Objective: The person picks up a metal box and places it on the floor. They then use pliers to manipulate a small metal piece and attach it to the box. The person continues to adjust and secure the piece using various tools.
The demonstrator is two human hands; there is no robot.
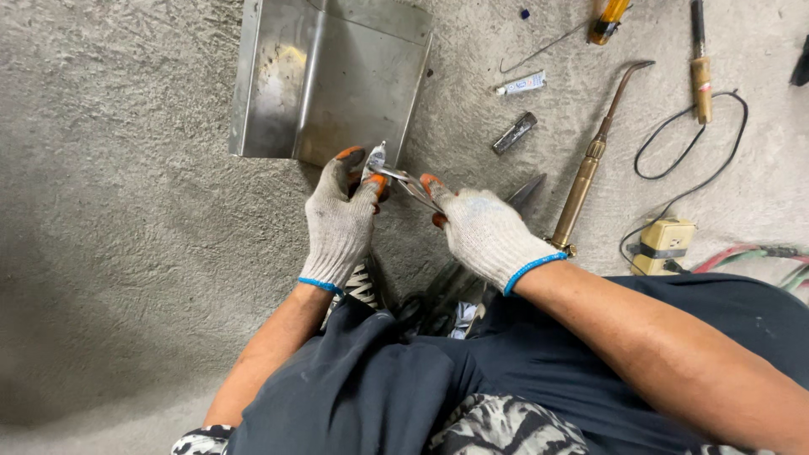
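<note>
Gloved left hand (pixel 339 221) pinched a small metal piece (pixel 375 157); right hand (pixel 484 232) clamped pliers (pixel 410 185) onto it, mid-bend; the next move seemingly needed steady twisting.

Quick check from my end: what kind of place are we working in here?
Probably a metalworking or welding workshop, working on the floor: a bare rough concrete floor, a folded stainless sheet-metal piece, and a brass-coloured gas torch with a curved tip beside red and green hoses.

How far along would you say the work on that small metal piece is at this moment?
Done: a folded steel sheet lies on the floor. In hand: the left hand pinches a small metal piece; the right hand grips it with pliers. Left: the brass torch lies untouched.
</note>
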